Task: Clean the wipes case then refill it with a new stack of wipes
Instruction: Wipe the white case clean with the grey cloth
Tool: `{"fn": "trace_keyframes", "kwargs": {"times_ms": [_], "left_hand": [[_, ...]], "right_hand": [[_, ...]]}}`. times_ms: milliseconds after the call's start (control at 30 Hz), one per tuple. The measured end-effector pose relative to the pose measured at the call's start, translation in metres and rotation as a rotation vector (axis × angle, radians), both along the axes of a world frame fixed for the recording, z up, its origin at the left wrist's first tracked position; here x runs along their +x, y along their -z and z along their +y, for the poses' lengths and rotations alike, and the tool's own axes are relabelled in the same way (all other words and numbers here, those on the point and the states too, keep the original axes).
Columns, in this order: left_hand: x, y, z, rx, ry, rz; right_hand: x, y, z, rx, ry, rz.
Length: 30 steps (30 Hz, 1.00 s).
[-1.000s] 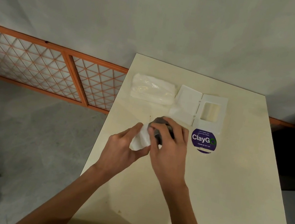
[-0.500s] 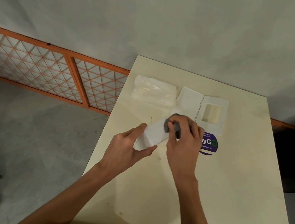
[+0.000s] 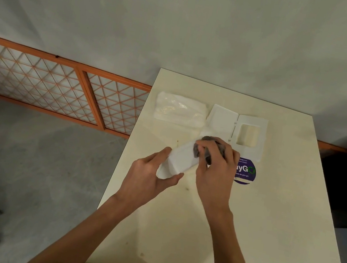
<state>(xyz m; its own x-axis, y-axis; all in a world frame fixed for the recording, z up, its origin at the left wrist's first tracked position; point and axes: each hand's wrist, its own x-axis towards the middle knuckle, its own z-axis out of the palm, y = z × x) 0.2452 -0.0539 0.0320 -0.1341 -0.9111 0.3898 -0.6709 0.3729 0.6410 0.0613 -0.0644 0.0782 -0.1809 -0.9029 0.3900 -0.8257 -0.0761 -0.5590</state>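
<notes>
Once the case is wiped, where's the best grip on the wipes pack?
Take the pack from above, across its short width, pinching the near and far long edges. It lies flat, long side left to right, with the lid close at its right end, so an end grip looks crowded. The wrap looks soft, so squeeze lightly.

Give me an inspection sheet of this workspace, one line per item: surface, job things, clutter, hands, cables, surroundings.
Surface: cream table, a few small specks near the front.
Job's things: white case body in hand; case lid lying flap open at the back; wrapped wipes stack left of it; grey cloth on the case body.
Clutter: round purple sticker, partly hidden.
Hands: left hand grips the case body's near end; right hand holds the cloth against it.
Cables: nothing seen.
Surroundings: orange lattice panel left of the table.
</notes>
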Motion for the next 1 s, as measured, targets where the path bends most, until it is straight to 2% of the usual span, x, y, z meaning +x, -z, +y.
{"fn": "trace_keyframes", "kwargs": {"times_ms": [133,233,533,633,800,933,1000], "left_hand": [[0.0,-0.003,-0.003,0.014,0.014,0.041],[0.004,0.0,-0.003,0.001,0.067,0.029],[-0.006,-0.006,-0.004,0.058,0.012,-0.007],[-0.008,-0.004,-0.002,0.081,0.007,-0.01],[-0.001,-0.007,0.0,0.067,0.076,0.061],[-0.006,-0.009,0.0,0.064,-0.01,0.002],[-0.007,-0.008,0.001,0.095,-0.027,-0.023]], "right_hand": [[0.031,-0.001,0.025,-0.003,-0.099,0.121],[0.041,0.002,0.039,0.02,-0.15,0.134],[0.01,0.006,-0.001,-0.05,0.005,-0.058],[0.01,0.007,0.0,-0.063,0.045,0.033],[0.043,0.019,0.041,-0.07,-0.137,0.144],[0.019,0.009,0.019,-0.071,-0.096,0.066],[0.004,0.005,0.001,-0.026,-0.03,-0.053]]}}
